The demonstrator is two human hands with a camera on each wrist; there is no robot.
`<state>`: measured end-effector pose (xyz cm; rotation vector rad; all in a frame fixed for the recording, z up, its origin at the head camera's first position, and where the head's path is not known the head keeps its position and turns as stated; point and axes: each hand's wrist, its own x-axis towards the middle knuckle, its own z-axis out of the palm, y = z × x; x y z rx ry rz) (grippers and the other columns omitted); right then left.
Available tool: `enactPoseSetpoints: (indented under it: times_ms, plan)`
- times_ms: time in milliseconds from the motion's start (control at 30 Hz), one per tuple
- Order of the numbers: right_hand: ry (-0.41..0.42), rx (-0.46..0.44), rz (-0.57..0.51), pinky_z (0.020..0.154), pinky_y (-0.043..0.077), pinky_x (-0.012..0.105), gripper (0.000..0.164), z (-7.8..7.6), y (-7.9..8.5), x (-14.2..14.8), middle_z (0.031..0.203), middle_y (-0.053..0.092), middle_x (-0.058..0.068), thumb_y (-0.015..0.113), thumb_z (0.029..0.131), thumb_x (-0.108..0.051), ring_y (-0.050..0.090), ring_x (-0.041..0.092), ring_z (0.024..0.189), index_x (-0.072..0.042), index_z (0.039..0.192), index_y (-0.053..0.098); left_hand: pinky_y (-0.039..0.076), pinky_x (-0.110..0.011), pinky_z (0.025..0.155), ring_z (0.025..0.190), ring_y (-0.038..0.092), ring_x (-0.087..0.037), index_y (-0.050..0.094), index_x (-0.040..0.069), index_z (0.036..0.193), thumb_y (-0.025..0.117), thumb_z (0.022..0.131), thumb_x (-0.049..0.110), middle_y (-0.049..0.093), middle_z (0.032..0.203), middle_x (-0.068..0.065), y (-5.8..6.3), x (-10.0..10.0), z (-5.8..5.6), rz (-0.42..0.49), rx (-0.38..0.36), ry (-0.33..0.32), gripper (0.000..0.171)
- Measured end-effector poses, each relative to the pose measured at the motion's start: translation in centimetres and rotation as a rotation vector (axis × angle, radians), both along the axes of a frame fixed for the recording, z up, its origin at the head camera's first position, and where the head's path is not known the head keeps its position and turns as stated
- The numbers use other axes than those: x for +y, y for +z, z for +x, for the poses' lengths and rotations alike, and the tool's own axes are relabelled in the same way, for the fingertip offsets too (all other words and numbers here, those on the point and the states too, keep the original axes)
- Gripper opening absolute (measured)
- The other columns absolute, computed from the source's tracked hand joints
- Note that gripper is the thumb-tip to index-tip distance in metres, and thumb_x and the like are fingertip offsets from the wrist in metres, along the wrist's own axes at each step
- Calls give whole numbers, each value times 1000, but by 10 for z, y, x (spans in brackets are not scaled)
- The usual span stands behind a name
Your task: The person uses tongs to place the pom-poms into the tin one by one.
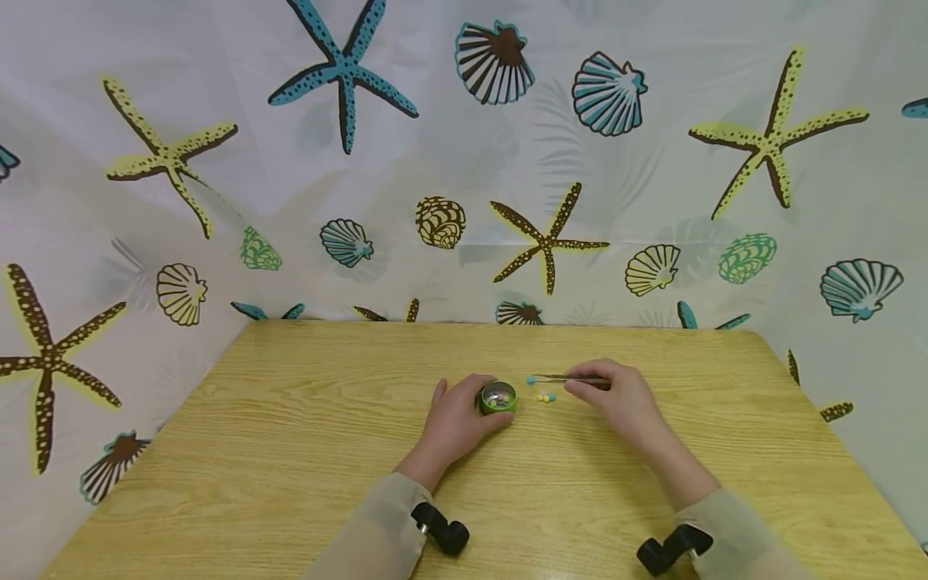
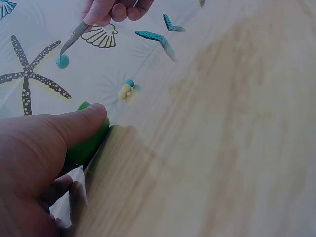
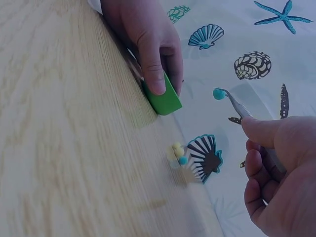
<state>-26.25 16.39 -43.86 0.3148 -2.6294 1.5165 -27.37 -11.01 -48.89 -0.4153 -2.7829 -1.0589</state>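
My left hand [image 1: 457, 420] grips a small round green container [image 3: 165, 101] on the table, thumb on its near side and fingers around the far side. Several small coloured balls [image 1: 499, 399] lie in its silvery inside. With my right hand [image 1: 625, 399] I pinch metal tweezers [image 3: 239, 105], their bent tips to the left. Between those tips a blue ball [image 3: 218, 94] is held, above the table and just right of the container. A small cluster of yellow balls [image 2: 124, 92] and another blue ball [image 2: 130, 83] sits on the wood below the tweezers.
The wooden table [image 1: 290, 451] reaches back to a pale cloth [image 1: 420, 274] printed with shells and starfish, which also stands along both sides. A black wrist mount [image 1: 439, 530] is on the left sleeve, and a similar mount [image 1: 674, 549] on the right.
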Motion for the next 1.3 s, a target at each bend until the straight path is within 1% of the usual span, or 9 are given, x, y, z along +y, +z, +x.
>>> enactPoseSetpoints:
  times_ms: [233, 400, 600, 767, 967, 1300]
  plan:
    - [23, -6, -21, 88, 60, 35, 20, -2, 0, -15, 120, 77, 9, 79, 106, -20, 73, 28, 109, -8, 121, 83, 13, -68, 132, 134, 66, -35, 69, 7, 144, 90, 96, 34, 72, 140, -12, 1, 0, 1, -7, -1, -2, 59]
    - [34, -16, -19, 88, 60, 38, 19, -2, -1, -23, 118, 77, 8, 79, 106, -19, 73, 27, 107, -8, 121, 83, 13, -68, 132, 134, 66, -34, 69, 7, 144, 89, 97, 34, 72, 141, -11, 2, 0, 1, -6, 1, -5, 59]
    - [39, -8, -5, 87, 60, 35, 16, -1, -3, -31, 117, 77, 7, 79, 105, -16, 73, 24, 105, -8, 118, 84, 13, -68, 132, 134, 66, -34, 69, 7, 144, 89, 97, 35, 72, 141, -12, 2, 0, 1, -16, 6, -3, 58]
    - [37, 5, 14, 90, 61, 39, 15, -1, -5, -33, 116, 77, 5, 79, 105, -17, 73, 24, 107, -9, 117, 84, 13, -68, 132, 134, 66, -35, 68, 7, 145, 89, 97, 35, 72, 141, -12, 2, 0, 1, -19, 4, -1, 59]
    - [40, 7, 18, 89, 61, 41, 15, -1, -7, -32, 116, 77, 5, 79, 105, -17, 73, 25, 107, -9, 117, 84, 13, -68, 132, 133, 67, -34, 69, 7, 144, 89, 97, 34, 72, 141, -12, 2, 0, 1, -20, 5, 2, 59]
    - [27, -8, 10, 94, 62, 47, 15, -3, -9, -32, 117, 77, 6, 79, 105, -16, 74, 26, 109, -9, 118, 84, 14, -68, 132, 132, 67, -34, 69, 7, 144, 89, 97, 35, 72, 140, -12, 0, 0, 1, -20, 6, 1, 59]
